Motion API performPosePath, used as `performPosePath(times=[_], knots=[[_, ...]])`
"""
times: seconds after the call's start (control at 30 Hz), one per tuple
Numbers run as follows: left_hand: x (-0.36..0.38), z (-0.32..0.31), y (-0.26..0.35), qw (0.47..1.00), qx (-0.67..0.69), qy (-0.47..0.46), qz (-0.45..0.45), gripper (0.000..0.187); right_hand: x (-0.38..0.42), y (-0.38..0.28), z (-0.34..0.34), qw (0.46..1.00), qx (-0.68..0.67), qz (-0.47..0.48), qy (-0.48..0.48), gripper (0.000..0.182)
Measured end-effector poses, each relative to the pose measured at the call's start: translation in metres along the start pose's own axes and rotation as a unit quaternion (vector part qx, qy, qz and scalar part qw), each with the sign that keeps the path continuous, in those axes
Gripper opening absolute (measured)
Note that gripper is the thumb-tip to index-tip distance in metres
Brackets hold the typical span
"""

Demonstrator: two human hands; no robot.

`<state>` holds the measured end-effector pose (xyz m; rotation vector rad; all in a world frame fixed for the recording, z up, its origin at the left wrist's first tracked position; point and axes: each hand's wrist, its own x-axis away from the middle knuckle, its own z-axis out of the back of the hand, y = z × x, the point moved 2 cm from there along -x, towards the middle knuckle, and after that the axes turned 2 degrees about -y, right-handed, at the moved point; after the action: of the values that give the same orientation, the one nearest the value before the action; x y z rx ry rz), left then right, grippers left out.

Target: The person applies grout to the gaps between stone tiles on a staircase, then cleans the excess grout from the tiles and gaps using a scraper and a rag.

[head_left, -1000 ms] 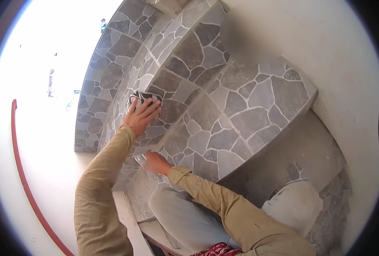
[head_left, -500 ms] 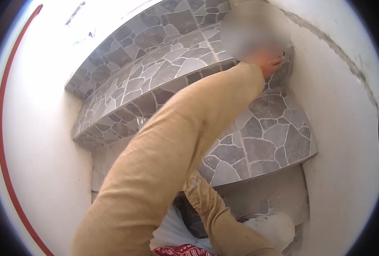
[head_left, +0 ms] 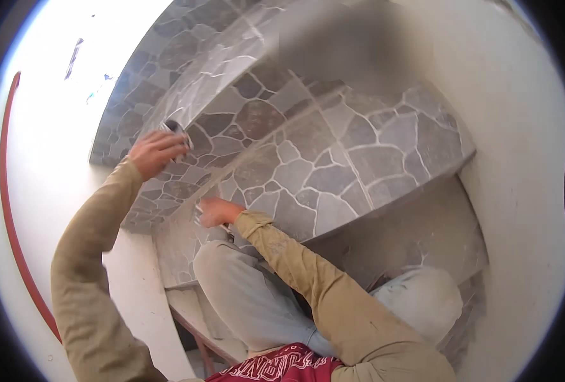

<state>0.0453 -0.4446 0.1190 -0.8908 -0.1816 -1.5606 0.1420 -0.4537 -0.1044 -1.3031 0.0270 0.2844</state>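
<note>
Swung back from the wall corner to the step edge: left hand, fingers curled over a dark pad pressed onto the stone step. Below the pad, at the step's riser, right hand closed on a small pale thing, too blurred to name. Under the step, bent knees in grey trousers. Right of the step, a white wall.

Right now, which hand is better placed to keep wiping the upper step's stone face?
Left. The left hand presses a dark pad against the upper step; the right hand rests lower, probably bracing.
</note>
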Motion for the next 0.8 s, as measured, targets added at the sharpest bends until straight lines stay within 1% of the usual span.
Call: performPosePath(times=[0.03, 0.07, 0.1, 0.17, 0.2, 0.27, 0.33, 0.4, 0.43, 0.53, 0.6, 0.63, 0.67, 0.73, 0.77, 0.8], knots=[[-0.006, 0.027, 0.008, 0.985, -0.077, 0.154, -0.003, 0.057, 0.000, -0.001, 0.001, 1.000, -0.013, -0.006, 0.013, 0.040], [-0.012, 0.043, 0.017, 0.941, -0.145, 0.304, -0.005, 0.058, 0.000, -0.004, -0.002, 1.000, -0.021, -0.001, 0.014, 0.040], [-0.029, 0.049, 0.028, 0.943, -0.146, 0.300, -0.020, 0.058, -0.001, -0.007, -0.003, 1.000, -0.025, 0.007, 0.015, 0.040], [-0.071, 0.072, 0.049, 0.940, -0.201, 0.268, -0.061, 0.057, -0.003, -0.014, 0.001, 0.999, -0.023, 0.006, 0.024, 0.040], [-0.093, 0.073, 0.052, 0.938, -0.209, 0.268, -0.073, 0.057, -0.003, -0.016, 0.003, 1.000, -0.018, 0.003, 0.022, 0.039], [-0.153, 0.056, 0.046, 0.962, -0.233, 0.139, -0.021, 0.060, 0.015, -0.033, 0.024, 0.998, -0.020, 0.013, 0.053, 0.039], [-0.209, 0.061, 0.042, 0.950, -0.266, 0.162, -0.032, 0.061, 0.031, -0.038, 0.047, 0.996, -0.020, 0.015, 0.080, 0.039], [-0.263, 0.084, 0.053, 0.933, -0.305, 0.187, -0.024, 0.063, 0.032, -0.036, 0.063, 0.994, -0.058, -0.023, 0.093, 0.040], [-0.286, 0.100, 0.065, 0.928, -0.318, 0.193, -0.014, 0.064, 0.021, -0.030, 0.066, 0.993, -0.060, -0.026, 0.097, 0.040], [-0.362, 0.149, 0.090, 0.920, -0.311, 0.238, -0.008, 0.063, -0.006, -0.006, 0.078, 0.986, -0.045, 0.009, 0.158, 0.041], [-0.412, 0.187, 0.107, 0.912, -0.292, 0.290, 0.006, 0.060, 0.001, -0.002, 0.079, 0.978, -0.044, 0.032, 0.202, 0.041], [-0.428, 0.199, 0.116, 0.909, -0.276, 0.312, 0.009, 0.057, 0.005, -0.003, 0.078, 0.974, -0.044, 0.041, 0.218, 0.041], [-0.437, 0.201, 0.126, 0.910, -0.275, 0.311, 0.007, 0.057, 0.010, -0.003, 0.075, 0.971, -0.042, 0.048, 0.231, 0.041], [-0.443, 0.202, 0.138, 0.928, -0.265, 0.264, -0.004, 0.052, 0.011, -0.001, 0.068, 0.963, -0.037, 0.071, 0.258, 0.042], [-0.441, 0.187, 0.132, 0.931, -0.258, 0.256, 0.002, 0.052, 0.011, 0.000, 0.063, 0.958, -0.035, 0.087, 0.272, 0.042], [-0.435, 0.167, 0.125, 0.928, -0.277, 0.243, -0.043, 0.052, 0.009, 0.001, 0.060, 0.954, -0.031, 0.099, 0.281, 0.042]])
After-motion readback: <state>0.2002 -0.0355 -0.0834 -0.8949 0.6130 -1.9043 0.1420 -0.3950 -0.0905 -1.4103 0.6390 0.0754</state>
